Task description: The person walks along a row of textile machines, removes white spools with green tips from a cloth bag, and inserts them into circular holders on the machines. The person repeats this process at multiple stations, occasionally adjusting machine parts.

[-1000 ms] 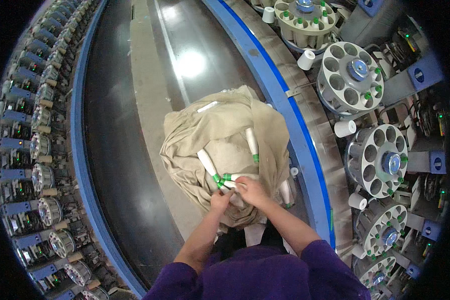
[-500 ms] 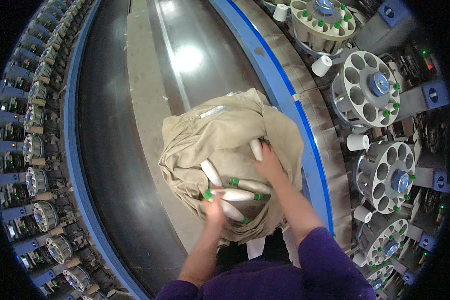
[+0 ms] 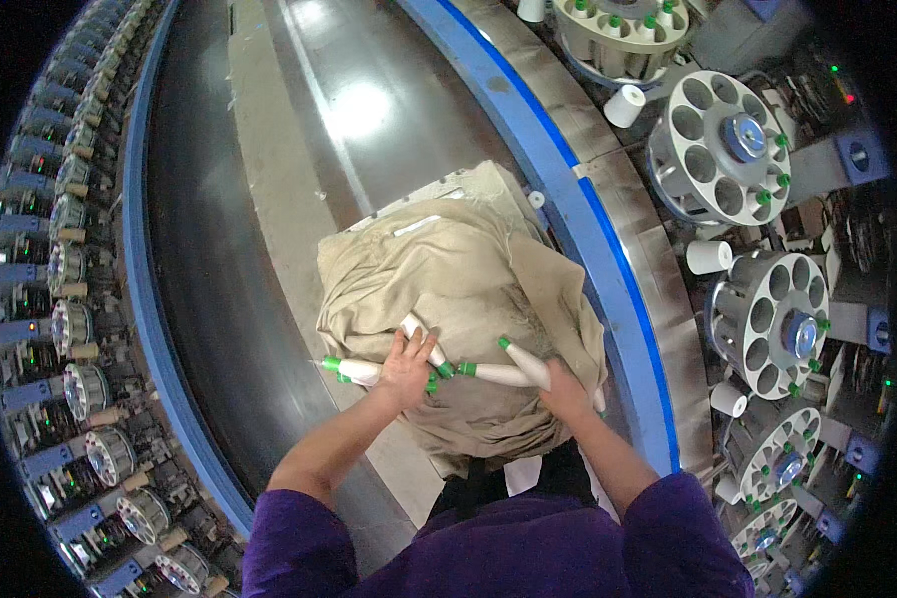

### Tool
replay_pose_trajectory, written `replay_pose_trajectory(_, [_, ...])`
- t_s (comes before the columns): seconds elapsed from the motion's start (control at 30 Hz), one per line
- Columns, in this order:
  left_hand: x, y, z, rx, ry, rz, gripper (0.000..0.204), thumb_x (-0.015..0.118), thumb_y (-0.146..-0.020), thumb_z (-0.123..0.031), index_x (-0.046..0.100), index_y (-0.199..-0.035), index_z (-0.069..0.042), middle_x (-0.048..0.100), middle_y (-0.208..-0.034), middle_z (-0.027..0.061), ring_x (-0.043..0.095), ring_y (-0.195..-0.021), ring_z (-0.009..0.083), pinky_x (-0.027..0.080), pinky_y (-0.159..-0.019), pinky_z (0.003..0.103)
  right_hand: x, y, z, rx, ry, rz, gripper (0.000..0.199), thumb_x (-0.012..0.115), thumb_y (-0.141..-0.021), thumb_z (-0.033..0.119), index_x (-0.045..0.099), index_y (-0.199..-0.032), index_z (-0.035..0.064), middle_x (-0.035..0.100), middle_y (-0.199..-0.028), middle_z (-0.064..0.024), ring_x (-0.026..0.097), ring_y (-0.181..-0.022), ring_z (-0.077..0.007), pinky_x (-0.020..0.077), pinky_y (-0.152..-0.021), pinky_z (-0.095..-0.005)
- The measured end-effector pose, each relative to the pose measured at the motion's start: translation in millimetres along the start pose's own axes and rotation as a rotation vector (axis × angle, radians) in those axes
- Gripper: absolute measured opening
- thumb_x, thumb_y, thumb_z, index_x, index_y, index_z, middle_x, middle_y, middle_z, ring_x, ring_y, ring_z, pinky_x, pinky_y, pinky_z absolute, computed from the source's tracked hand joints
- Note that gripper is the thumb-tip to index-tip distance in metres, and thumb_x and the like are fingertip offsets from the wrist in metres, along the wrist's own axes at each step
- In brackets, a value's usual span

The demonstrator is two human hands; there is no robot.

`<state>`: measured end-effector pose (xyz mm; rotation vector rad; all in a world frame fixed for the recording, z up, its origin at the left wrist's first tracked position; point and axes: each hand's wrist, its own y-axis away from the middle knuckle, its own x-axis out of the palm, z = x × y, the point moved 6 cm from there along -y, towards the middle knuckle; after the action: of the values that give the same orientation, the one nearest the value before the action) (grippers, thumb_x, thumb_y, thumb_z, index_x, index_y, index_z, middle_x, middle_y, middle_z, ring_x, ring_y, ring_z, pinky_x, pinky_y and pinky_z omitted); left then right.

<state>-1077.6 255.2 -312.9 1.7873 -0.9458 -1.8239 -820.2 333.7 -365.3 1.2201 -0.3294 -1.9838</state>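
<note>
Your left hand (image 3: 406, 367) lies on a small bundle of white yarn bobbins with green plastic tips (image 3: 389, 371), the fingers (image 3: 401, 346) curled over them and pressing them down against the big beige cloth sack (image 3: 458, 289) in front of your body. Your right hand (image 3: 565, 391) grips the thick end of one more white bobbin with a green tip (image 3: 508, 374); its fingers are closed around it, but the sack edge hides part of them. These bobbins look light and stiff, I think, with a smooth wound surface that can slip, so it is better to hold each one around the wide middle and not by the thin green tip. The wound yarn can probably be disturbed if you squeeze it too hard. The sack is soft and wrinkled, bulging as if full, and it gives no firm support. It stands in the aisle on the shiny dark floor (image 3: 369, 110), just beside the blue rail (image 3: 608, 269) of the machine on your right, where grey round magazines with holes (image 3: 720, 147) sit in a row. On your left, another row of machine spindles (image 3: 70, 299) runs along the aisle.
</note>
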Motion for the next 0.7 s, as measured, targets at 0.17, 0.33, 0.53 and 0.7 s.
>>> replay_pose_trajectory(0.17, [32,-14,48,-0.357,0.656,-0.132,0.047,0.060,-0.071,-0.029,0.062,-0.111,-0.003,0.030,-0.142,0.0205,0.042,-0.124,0.0349,0.034,-0.103,0.040,-11,7,19,0.055,-0.138,0.052,0.055,0.069,-0.074,0.024,0.041,-0.114,-0.0012,0.059,-0.096,-0.0226,0.060,-0.086,-0.0365,0.0487,-0.075,-0.0427])
replay_pose_trajectory(0.33, [71,-54,122,-0.822,1.667,-0.284,0.050,0.061,-0.072,-0.035,0.060,-0.108,0.000,0.059,-0.107,0.0252,0.057,-0.097,0.0366,0.044,-0.085,0.042,-8,40,44,0.290,-0.652,0.141,0.064,0.070,-0.075,0.030,0.039,-0.118,-0.0048,0.057,-0.098,-0.0207,0.062,-0.075,-0.0262,0.0520,-0.060,-0.0356])
replay_pose_trajectory(0.53, [25,-108,90,-1.174,1.143,-0.169,0.055,0.059,-0.076,-0.038,0.056,-0.116,-0.002,0.026,-0.140,0.0235,0.033,-0.121,0.0342,0.031,-0.100,0.041,-23,81,30,0.352,-0.544,0.226,0.065,0.065,-0.076,0.027,0.034,-0.124,-0.0043,0.058,-0.097,-0.0215,0.064,-0.074,-0.0282,0.0518,-0.055,-0.0405])
replay_pose_trajectory(0.7, [-15,-80,64,-0.813,1.227,-0.447,0.053,0.061,-0.073,-0.032,0.055,-0.109,0.006,0.045,-0.116,0.0239,0.039,-0.110,0.0357,0.030,-0.097,0.039,-85,107,28,0.289,-0.173,-0.187,0.055,0.068,-0.075,0.027,0.041,-0.118,0.0060,0.063,-0.094,-0.0209,0.064,-0.081,-0.0354,0.0523,-0.070,-0.0438])
